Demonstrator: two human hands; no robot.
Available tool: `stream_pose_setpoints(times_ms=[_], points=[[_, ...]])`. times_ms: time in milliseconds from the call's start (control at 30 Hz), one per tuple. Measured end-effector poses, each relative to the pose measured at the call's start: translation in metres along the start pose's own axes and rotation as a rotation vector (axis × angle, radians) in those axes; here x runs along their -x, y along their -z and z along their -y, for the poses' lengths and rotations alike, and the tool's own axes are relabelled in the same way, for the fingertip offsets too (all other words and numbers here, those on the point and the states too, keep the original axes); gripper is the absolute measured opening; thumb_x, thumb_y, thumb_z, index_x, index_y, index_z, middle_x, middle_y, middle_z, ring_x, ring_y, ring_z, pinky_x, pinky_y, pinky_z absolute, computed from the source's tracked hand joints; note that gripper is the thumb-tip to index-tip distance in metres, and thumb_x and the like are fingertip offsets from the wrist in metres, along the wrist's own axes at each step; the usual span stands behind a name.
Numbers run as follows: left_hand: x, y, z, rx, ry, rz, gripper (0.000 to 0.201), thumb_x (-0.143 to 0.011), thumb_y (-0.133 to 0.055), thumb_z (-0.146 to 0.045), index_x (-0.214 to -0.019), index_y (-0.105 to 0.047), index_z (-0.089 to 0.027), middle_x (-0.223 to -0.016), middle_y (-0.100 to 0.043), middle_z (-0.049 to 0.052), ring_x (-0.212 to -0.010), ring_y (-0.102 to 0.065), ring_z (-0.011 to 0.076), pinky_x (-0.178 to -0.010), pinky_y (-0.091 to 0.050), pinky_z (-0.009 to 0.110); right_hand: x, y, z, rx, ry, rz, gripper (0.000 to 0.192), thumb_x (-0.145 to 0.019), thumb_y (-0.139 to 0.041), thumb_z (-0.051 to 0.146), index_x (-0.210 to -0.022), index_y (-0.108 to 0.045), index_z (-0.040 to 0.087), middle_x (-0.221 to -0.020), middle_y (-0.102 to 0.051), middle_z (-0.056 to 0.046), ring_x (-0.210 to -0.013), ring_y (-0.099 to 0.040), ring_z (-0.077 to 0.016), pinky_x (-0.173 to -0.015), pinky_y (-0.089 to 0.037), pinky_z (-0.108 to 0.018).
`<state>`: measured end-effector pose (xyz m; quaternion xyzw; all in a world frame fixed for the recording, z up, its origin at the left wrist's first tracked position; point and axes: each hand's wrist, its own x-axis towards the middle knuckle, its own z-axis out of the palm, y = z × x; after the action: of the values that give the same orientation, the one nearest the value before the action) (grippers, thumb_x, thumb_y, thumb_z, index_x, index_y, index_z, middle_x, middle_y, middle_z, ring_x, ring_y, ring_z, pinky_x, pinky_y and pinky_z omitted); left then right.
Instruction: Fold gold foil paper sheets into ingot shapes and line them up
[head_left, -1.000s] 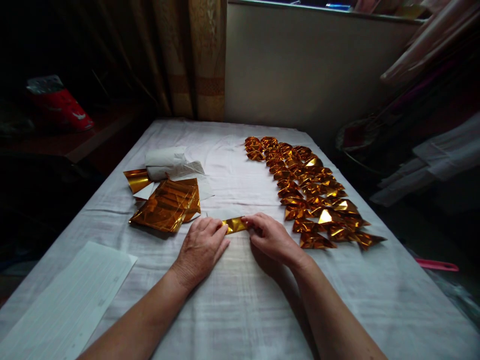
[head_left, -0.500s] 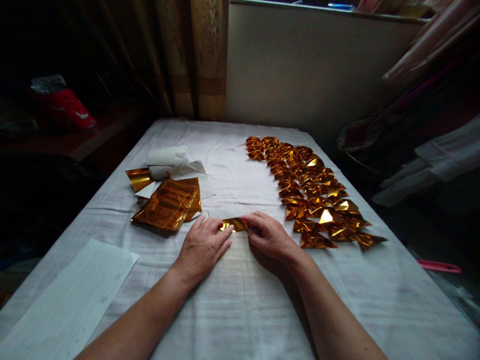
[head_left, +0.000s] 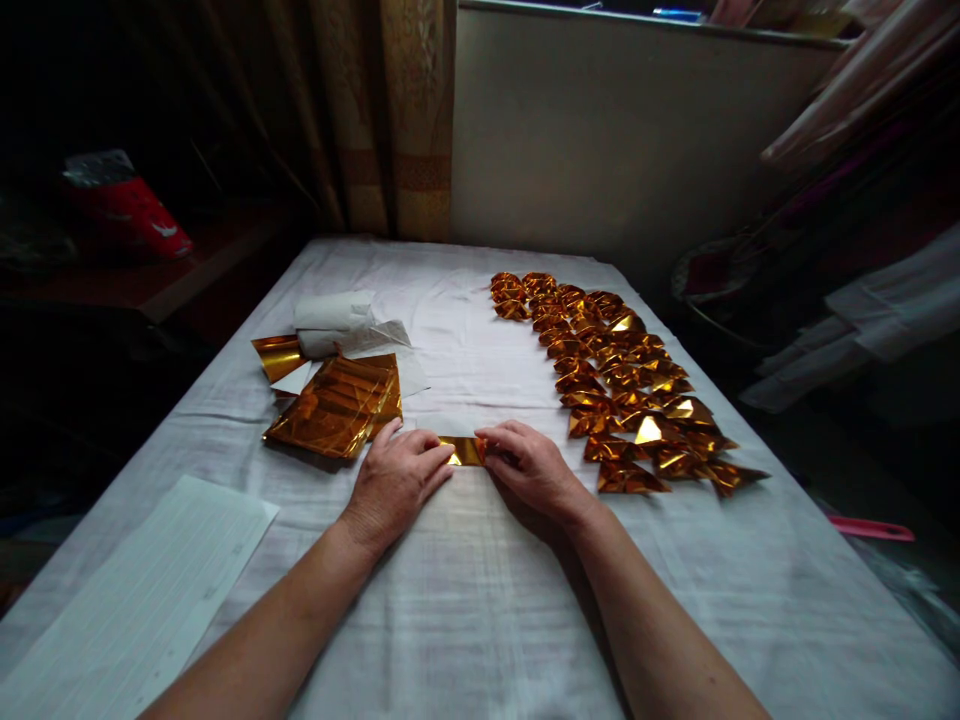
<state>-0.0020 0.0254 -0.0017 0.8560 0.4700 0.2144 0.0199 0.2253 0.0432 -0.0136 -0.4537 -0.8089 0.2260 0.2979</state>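
A narrow folded strip of gold foil paper (head_left: 466, 452) lies on the white cloth between my hands. My left hand (head_left: 397, 476) is closed over its left end, with the thumb at its near edge. At the other end, my right hand (head_left: 531, 468) pinches the strip between bent fingers and thumb. Just beyond my left hand rests a stack of gold foil sheets (head_left: 337, 405). To the right of my right hand sit rows of folded gold foil pieces (head_left: 600, 375) with pointed ends.
White paper rolls (head_left: 334, 312) lie behind the foil stack. A pale lined sheet of paper (head_left: 150, 590) is at the left front of the cloth-covered table (head_left: 450, 620). A curtain (head_left: 416, 120) and a wall (head_left: 600, 130) stand at the far edge. Off to the right is a pink handle (head_left: 874, 528).
My left hand has shifted slightly left, and my right hand a little left too. The foil strip now lies straighter, with its right end turned up at my right fingers.
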Motion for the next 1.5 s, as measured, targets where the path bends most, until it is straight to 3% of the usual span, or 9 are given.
stream_pose_setpoints(times_ms=[200, 433, 667, 833, 1067, 1133, 1300, 1500], points=[[0.000, -0.001, 0.002, 0.003, -0.011, -0.029, 0.015, -0.091, -0.062, -0.030, -0.104, -0.070, -0.026, -0.097, -0.071, 0.000, -0.089, -0.065, 0.0176, -0.108, -0.035, 0.049, 0.001, -0.002, -0.002, 0.046, 0.030, -0.009, 0.041, -0.086, -0.059, 0.011, -0.122, -0.065, 0.028, -0.097, -0.068, -0.004, -0.086, -0.063, -0.0153, -0.075, -0.050, -0.026], [0.002, -0.001, 0.003, 0.029, -0.010, -0.027, 0.017, -0.092, -0.060, -0.028, -0.106, -0.069, -0.025, -0.098, -0.070, 0.000, -0.090, -0.065, 0.0177, -0.109, -0.033, 0.049, 0.002, -0.010, -0.005, 0.112, 0.082, -0.066, 0.017, -0.087, -0.065, 0.020, -0.096, -0.076, 0.028, -0.090, -0.066, -0.003, -0.075, -0.061, -0.0125, -0.063, -0.046, -0.022], [0.002, 0.001, 0.000, -0.009, -0.076, -0.020, 0.026, -0.092, -0.059, -0.027, -0.117, -0.065, -0.026, -0.107, -0.069, 0.003, -0.097, -0.064, 0.0203, -0.109, -0.032, 0.053, -0.001, -0.011, -0.006, -0.076, 0.028, -0.136, 0.022, -0.086, -0.061, 0.015, -0.096, -0.076, 0.027, -0.096, -0.066, -0.005, -0.088, -0.064, -0.0153, -0.077, -0.052, -0.027], [0.000, 0.002, -0.003, -0.033, -0.056, -0.047, 0.021, -0.094, -0.057, -0.028, -0.112, -0.067, -0.028, -0.100, -0.071, 0.001, -0.089, -0.066, 0.0177, -0.109, -0.032, 0.053, -0.001, -0.014, -0.006, -0.110, -0.008, -0.141, 0.022, -0.086, -0.059, 0.015, -0.095, -0.076, 0.026, -0.100, -0.067, -0.006, -0.092, -0.065, -0.0165, -0.081, -0.054, -0.030], [0.000, 0.000, 0.001, -0.020, -0.074, -0.078, 0.018, -0.095, -0.055, -0.028, -0.106, -0.070, -0.028, -0.096, -0.072, 0.000, -0.086, -0.066, 0.0164, -0.107, -0.034, 0.050, 0.003, -0.008, 0.000, 0.004, 0.063, -0.052, 0.051, -0.073, -0.053, 0.001, -0.114, -0.069, 0.027, -0.123, -0.063, -0.007, -0.113, -0.060, -0.0194, -0.096, -0.051, -0.037], [0.001, 0.000, 0.003, -0.013, -0.072, -0.071, 0.019, -0.096, -0.054, -0.028, -0.107, -0.069, -0.028, -0.098, -0.072, 0.001, -0.087, -0.066, 0.0168, -0.107, -0.034, 0.051, 0.003, -0.007, 0.001, 0.060, 0.102, -0.042, 0.046, -0.076, -0.057, 0.006, -0.116, -0.068, 0.026, -0.124, -0.062, -0.009, -0.113, -0.059, -0.0208, -0.096, -0.051, -0.038], [0.002, 0.001, 0.003, -0.004, -0.078, -0.054, 0.018, -0.095, -0.056, -0.027, -0.107, -0.070, -0.028, -0.099, -0.072, 0.001, -0.092, -0.066, 0.0176, -0.108, -0.032, 0.052, 0.002, -0.009, -0.001, 0.146, 0.125, -0.077, 0.013, -0.087, -0.064, 0.023, -0.094, -0.074, 0.027, -0.110, -0.067, -0.008, -0.101, -0.062, -0.0202, -0.087, -0.052, -0.036], [0.005, 0.001, 0.002, 0.019, -0.065, -0.031, 0.020, -0.095, -0.054, -0.028, -0.107, -0.068, -0.024, -0.105, -0.072, 0.004, -0.103, -0.064, 0.0212, -0.111, -0.030, 0.053, 0.000, -0.009, -0.008, 0.142, 0.103, -0.068, 0.008, -0.087, -0.066, 0.027, -0.091, -0.074, 0.026, -0.110, -0.069, -0.007, -0.102, -0.062, -0.0211, -0.090, -0.048, -0.039]])
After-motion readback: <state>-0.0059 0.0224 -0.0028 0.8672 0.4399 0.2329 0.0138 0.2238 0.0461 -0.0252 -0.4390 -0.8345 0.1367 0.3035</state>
